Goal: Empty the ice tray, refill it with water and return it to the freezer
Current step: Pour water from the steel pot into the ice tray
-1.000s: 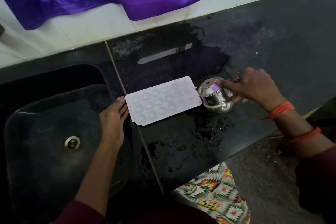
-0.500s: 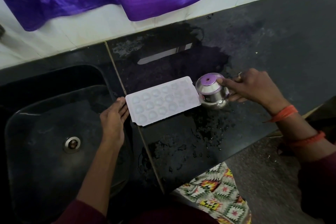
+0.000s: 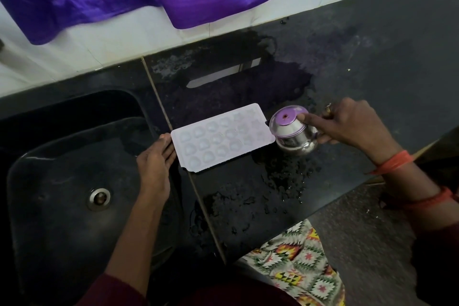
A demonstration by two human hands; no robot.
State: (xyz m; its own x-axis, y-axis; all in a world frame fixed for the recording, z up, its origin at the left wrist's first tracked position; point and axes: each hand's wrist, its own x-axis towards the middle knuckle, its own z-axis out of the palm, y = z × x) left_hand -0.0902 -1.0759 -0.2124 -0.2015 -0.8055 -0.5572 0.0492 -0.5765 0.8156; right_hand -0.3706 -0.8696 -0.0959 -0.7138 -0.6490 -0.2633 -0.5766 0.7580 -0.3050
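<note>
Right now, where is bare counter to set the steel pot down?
Bare counter: behind the ice tray toward the wall, and right of the right hand. In front of the tray: bare but wet. Crowded where steel pot meets tray.

White ice tray (image 3: 222, 138) and steel water pot (image 3: 294, 136), centre of frame.
The tray lies flat, slanting up to the right, three rows of rounded cells facing upward; the small pot tilts mouth-first at its right end.

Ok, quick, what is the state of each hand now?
Left hand: open, fingertips touching the end of the white plastic ice tray.
Right hand: grips the small shiny steel pot, tilted toward the tray.
</note>
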